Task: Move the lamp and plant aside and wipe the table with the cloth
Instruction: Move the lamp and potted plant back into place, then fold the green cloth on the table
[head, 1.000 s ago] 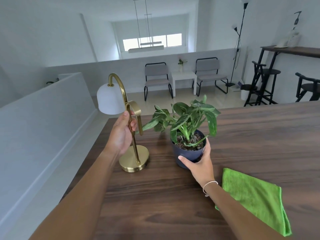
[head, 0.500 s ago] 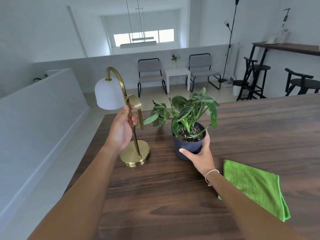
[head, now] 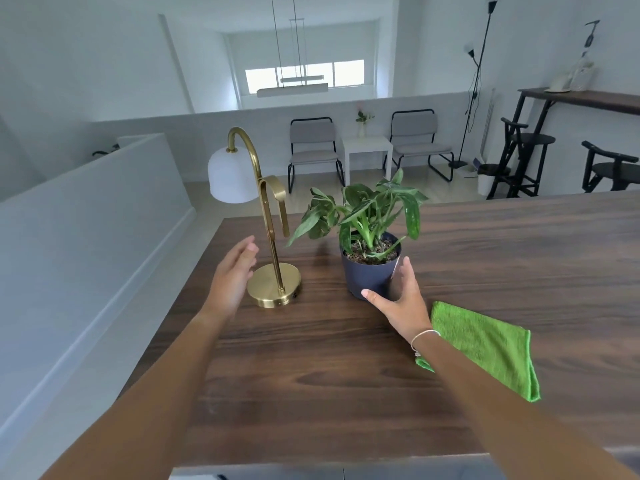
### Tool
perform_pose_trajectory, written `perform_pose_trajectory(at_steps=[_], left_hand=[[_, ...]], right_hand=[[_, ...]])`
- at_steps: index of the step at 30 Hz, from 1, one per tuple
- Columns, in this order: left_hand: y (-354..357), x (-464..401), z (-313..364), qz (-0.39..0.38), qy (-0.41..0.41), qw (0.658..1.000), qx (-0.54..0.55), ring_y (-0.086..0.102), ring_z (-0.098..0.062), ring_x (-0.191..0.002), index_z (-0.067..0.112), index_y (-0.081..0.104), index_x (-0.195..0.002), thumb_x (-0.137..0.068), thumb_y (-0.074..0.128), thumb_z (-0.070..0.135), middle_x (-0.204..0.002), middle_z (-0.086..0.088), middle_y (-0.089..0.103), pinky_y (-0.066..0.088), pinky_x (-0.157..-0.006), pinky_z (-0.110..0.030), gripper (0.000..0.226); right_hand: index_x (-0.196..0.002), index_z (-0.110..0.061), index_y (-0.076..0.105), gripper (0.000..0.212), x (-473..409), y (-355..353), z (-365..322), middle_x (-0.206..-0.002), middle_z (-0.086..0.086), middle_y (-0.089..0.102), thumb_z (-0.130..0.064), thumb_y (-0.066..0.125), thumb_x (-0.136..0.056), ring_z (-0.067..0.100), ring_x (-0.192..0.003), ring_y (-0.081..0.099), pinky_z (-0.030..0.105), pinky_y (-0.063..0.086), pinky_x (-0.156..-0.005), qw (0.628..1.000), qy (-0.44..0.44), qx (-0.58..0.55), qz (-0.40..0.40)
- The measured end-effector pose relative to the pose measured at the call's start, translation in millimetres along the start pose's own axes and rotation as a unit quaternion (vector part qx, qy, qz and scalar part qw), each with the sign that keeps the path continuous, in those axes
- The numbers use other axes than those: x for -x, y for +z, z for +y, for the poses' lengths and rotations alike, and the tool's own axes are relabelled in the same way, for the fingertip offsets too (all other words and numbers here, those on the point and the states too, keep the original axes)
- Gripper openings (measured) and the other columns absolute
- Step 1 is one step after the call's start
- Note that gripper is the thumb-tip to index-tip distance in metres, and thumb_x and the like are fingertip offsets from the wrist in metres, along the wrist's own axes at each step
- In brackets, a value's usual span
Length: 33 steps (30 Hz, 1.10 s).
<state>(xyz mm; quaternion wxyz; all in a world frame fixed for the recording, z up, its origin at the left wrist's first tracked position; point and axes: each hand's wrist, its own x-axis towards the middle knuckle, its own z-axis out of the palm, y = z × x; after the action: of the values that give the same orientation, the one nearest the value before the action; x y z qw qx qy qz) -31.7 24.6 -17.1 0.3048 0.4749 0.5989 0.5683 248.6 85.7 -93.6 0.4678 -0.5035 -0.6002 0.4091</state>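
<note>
Lamp (head: 273, 237) upright on table (head: 519, 254), left hand (head: 230, 282) spread, just off it at 9 o'clock. Right hand (head: 400, 299) cups pot (head: 367, 275) holding soil, plant (head: 363, 209); cloth (head: 485, 344) at 4 o'clock.

No readable text anywhere.
Nothing legible on lamp (head: 266, 216), plant pot (head: 367, 275), cloth (head: 485, 344) or table (head: 519, 258).

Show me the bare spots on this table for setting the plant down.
Bare wood runs right of the plant and beyond the cloth, to the table's far edge. Another patch lies near, between both forearms. Crowded: the lamp, pot and hands.
</note>
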Motion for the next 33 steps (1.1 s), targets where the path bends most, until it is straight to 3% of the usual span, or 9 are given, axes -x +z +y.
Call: perform_pose_trajectory(at_steps=[2,6,14,17,22,26,33], left_hand=[[-3.2,17.1,-9.0,0.004,-0.002,0.999,-0.041,0.048,-0.012,-0.121,0.034,0.047,-0.130,-0.091,0.045,0.046,-0.135,0.005,0.051,0.036,-0.105,-0.034,0.041],[-8.0,48.2,-28.8,-0.009,0.002,0.993,-0.119,0.046,-0.004,-0.115,0.029,0.049,-0.130,-0.090,0.050,0.040,-0.134,0.008,0.050,0.032,-0.095,-0.019,0.041],[-32.0,96.8,-59.3,-0.088,0.082,0.942,-0.313,0.028,-0.017,-0.139,0.018,0.043,-0.137,-0.090,0.052,0.038,-0.148,-0.006,0.039,0.021,-0.115,-0.035,0.052],[-33.9,106.7,-66.3,-0.099,0.085,0.931,-0.340,0.026,-0.020,-0.140,0.020,0.041,-0.138,-0.090,0.050,0.041,-0.150,-0.006,0.034,0.019,-0.116,-0.038,0.053],[-36.7,123.0,-74.9,-0.108,0.090,0.903,-0.406,0.027,-0.024,-0.140,0.023,0.039,-0.139,-0.088,0.049,0.047,-0.152,-0.009,0.031,0.019,-0.116,-0.041,0.057],[-39.5,128.4,-81.1,-0.125,0.108,0.864,-0.475,0.025,-0.024,-0.141,0.026,0.035,-0.141,-0.088,0.041,0.055,-0.153,-0.007,0.029,0.017,-0.117,-0.042,0.061],[-35.7,136.8,-78.5,-0.125,0.070,0.844,-0.517,0.020,-0.022,-0.143,0.030,0.036,-0.140,-0.087,0.037,0.059,-0.154,-0.002,0.027,0.012,-0.117,-0.038,0.061]], right_hand=[[-0.150,-0.022,0.013,0.110,9.7,-4.9,-0.3,-0.156,-0.003,0.024,-0.041,0.081,-0.066,0.008,-0.141,0.025,0.020,0.022,-0.107,0.999,0.003,0.039,0.012],[-0.150,-0.021,0.015,0.103,33.8,-14.8,-6.3,-0.156,-0.002,0.023,-0.048,0.075,-0.071,0.013,-0.141,0.026,0.021,0.023,-0.103,0.990,-0.008,0.141,0.006],[-0.148,-0.018,0.025,0.092,99.9,-18.5,-17.6,-0.154,0.003,0.028,-0.053,0.069,-0.075,0.020,-0.142,0.027,0.033,0.028,-0.110,0.955,-0.018,0.294,0.014],[-0.148,-0.018,0.026,0.089,125.6,-13.5,-12.0,-0.155,0.005,0.027,-0.052,0.067,-0.077,0.023,-0.142,0.026,0.035,0.024,-0.115,0.948,-0.030,0.318,-0.004],[-0.148,-0.021,0.024,0.085,142.9,-12.7,-2.6,-0.157,0.003,0.022,-0.057,0.059,-0.081,0.023,-0.146,0.016,0.034,0.007,-0.120,0.904,-0.061,0.420,-0.059],[-0.148,-0.026,0.025,0.075,142.7,-9.4,-0.1,-0.157,-0.001,0.021,-0.057,0.052,-0.085,0.020,-0.147,0.012,0.033,0.004,-0.120,0.884,-0.084,0.450,-0.092],[-0.147,-0.028,0.026,0.070,142.4,-11.0,1.1,-0.158,-0.003,0.018,-0.061,0.043,-0.087,0.019,-0.147,0.009,0.034,0.000,-0.120,0.873,-0.075,0.464,-0.127]])
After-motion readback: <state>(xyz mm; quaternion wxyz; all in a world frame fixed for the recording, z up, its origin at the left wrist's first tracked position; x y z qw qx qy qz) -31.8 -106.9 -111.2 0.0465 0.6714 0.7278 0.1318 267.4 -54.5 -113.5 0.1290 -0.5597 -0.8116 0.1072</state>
